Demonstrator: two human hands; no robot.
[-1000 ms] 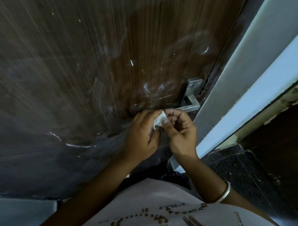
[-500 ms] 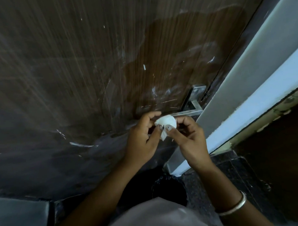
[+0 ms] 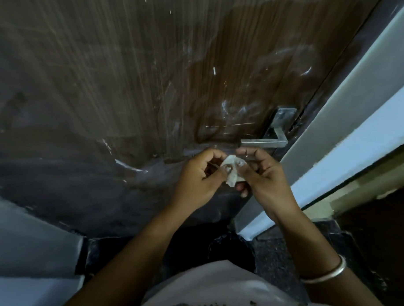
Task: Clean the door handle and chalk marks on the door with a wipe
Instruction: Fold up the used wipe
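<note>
1. A person's left hand (image 3: 197,179) and right hand (image 3: 267,181) meet just below the door handle (image 3: 262,142), with a small crumpled white wipe (image 3: 231,174) pinched between them.
2. Grip, L: thumb and forefinger closed on the wipe's left side, other fingers curled. Grip, R: thumb and forefinger closed on its right side, remaining fingers loosely bent beneath.
3. The wipe sits below and slightly left of the handle's lever end; contact w/ the handle can't be told.
4. The handle, a square-section silver lever on a plate, is mounted at the right edge of the dark wood-grain door (image 3: 136,75).
5. Chalk marks (image 3: 231,106) appear as white smudges and thin lines above and left of the handle, with more strokes well left of it.
6. A pale door frame (image 3: 355,106) runs right of the handle. Well below it are a metal bangle (image 3: 324,275) on the right wrist and a dark speckled floor (image 3: 279,244).
</note>
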